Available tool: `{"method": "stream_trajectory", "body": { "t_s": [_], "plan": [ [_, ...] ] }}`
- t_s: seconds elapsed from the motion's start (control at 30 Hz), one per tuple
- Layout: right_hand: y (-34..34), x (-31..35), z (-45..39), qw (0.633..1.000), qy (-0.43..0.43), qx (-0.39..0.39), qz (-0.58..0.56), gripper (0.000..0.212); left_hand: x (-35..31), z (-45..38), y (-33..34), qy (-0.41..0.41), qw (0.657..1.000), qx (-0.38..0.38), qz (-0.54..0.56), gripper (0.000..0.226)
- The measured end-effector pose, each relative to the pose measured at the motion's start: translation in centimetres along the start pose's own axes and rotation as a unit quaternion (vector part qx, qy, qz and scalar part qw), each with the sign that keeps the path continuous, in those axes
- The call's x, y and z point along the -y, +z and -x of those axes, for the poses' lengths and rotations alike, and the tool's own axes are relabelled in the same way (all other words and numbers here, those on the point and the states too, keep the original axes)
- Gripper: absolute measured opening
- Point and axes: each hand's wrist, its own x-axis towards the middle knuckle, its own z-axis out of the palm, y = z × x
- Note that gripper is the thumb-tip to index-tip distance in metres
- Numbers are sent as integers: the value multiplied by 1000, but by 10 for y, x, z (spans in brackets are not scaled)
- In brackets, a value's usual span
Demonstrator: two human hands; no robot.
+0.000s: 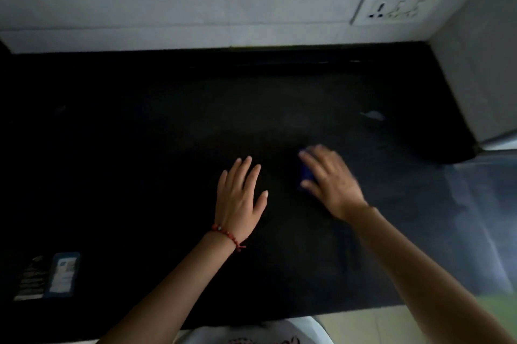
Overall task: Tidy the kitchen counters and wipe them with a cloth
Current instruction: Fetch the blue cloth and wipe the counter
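Cloth [306, 173], dark blue, sits centre-right of the frame under the right hand [331, 181], whose fingers press it flat on the black counter [140, 133]; motion blur hides the grip. Left hand [240, 195] lies spread, holding nothing. Wiping looks underway, tidying largely done. Lower left, a phone [63, 275] lies; its writing is unreadable.

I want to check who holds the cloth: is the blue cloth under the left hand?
No, the blue cloth lies under the right hand; the left hand rests flat on the bare counter.
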Motion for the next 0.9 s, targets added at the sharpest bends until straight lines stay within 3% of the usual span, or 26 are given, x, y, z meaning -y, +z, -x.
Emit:
{"method": "stream_trajectory", "body": {
  "t_s": [0.1,0.2,0.27,0.37,0.4,0.47,0.57,0.63,0.7,0.77,0.8,0.9],
  "plan": [
    [-17,-63,-3,969,237,-49,-43,61,-29,-30,11,31,999,37,-16,55],
    [-21,-75,-11,942,319,-85,-57,61,-55,-62,22,46,996,73,-22,57],
    [-17,-62,-7,956,274,-77,-73,63,-69,-82,28,39,996,81,-30,58],
    [-19,-69,11,997,65,18,-34,67,-84,-108,35,30,995,85,-41,57],
    [-22,-87,10,999,49,14,-19,68,-86,-113,37,28,994,90,-47,57],
    [-26,-124,-6,987,152,-48,-28,66,-86,-120,40,26,993,98,-61,56],
    [-35,-147,-43,934,340,-84,-71,60,-87,-122,42,17,994,87,-56,53],
    [-33,-130,-59,943,314,-83,-78,59,-88,-123,42,12,995,80,-51,52],
    [-27,-112,-52,982,169,-41,-73,60,-88,-121,42,8,995,82,-57,52],
    [-27,-122,-38,997,62,-9,-40,62,-87,-121,42,9,995,83,-49,52],
    [-29,-138,-39,997,68,-16,-33,63,-86,-121,41,12,996,81,-39,52],
    [-37,-159,-63,961,265,-46,-57,60,-83,-120,41,25,996,79,-36,51]
  ]
}}
